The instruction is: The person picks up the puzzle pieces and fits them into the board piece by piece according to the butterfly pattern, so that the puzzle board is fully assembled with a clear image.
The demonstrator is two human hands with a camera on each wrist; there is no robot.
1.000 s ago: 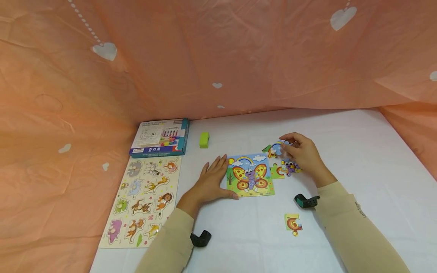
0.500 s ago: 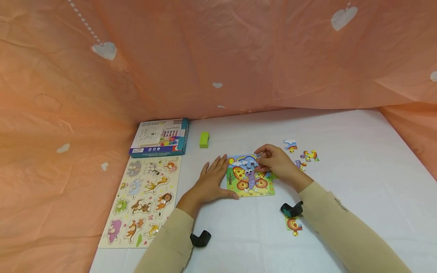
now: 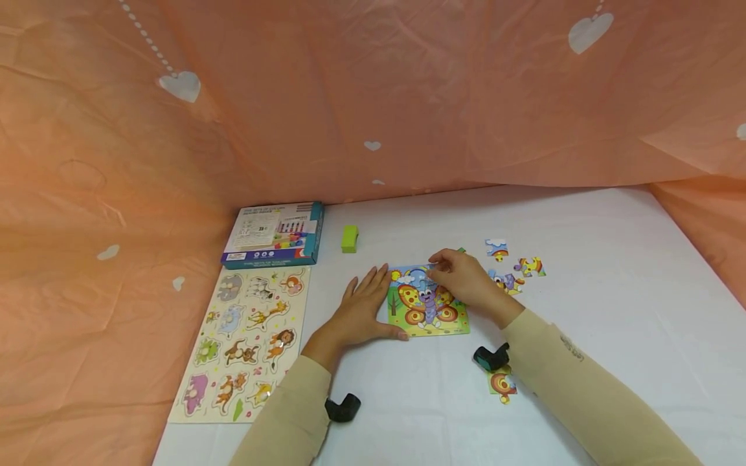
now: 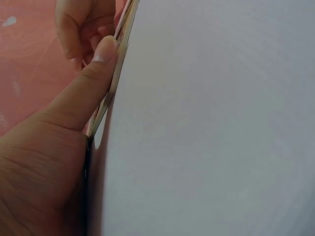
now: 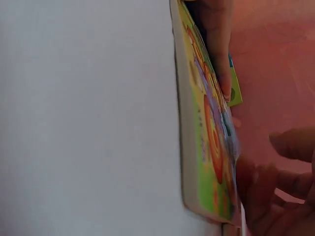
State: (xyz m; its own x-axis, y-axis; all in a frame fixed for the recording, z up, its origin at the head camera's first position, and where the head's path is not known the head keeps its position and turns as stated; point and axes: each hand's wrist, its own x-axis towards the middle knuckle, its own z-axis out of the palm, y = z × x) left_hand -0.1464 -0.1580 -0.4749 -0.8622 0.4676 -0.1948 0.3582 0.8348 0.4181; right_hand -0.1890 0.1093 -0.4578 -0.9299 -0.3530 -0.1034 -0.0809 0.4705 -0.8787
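The butterfly puzzle board [image 3: 428,321] lies flat on the white table, near the middle of the head view. My left hand [image 3: 357,316] rests along its left side with fingers spread and straight. In the left wrist view, the thumb of that left hand [image 4: 74,103] touches the board's edge. Over the board's upper part, my right hand [image 3: 466,279] pinches a blue jigsaw piece [image 3: 416,278] with cloud on it. The fingers partly cover this piece, so how it sits on the board is unclear. The right wrist view shows the board [image 5: 189,147] edge-on.
Loose jigsaw pieces lie right of the board, including a cloud piece [image 3: 497,248] and a yellow-purple piece [image 3: 531,266]. Another piece [image 3: 502,384] is partly under the right wrist camera. At left are an animal board [image 3: 217,388] and a box [image 3: 271,234]; a green block [image 3: 349,239] stands behind.
My right hand has moved left from the loose pieces to the board, carrying the blue jigsaw piece, then shifted slightly further left. My left hand has stayed in place.
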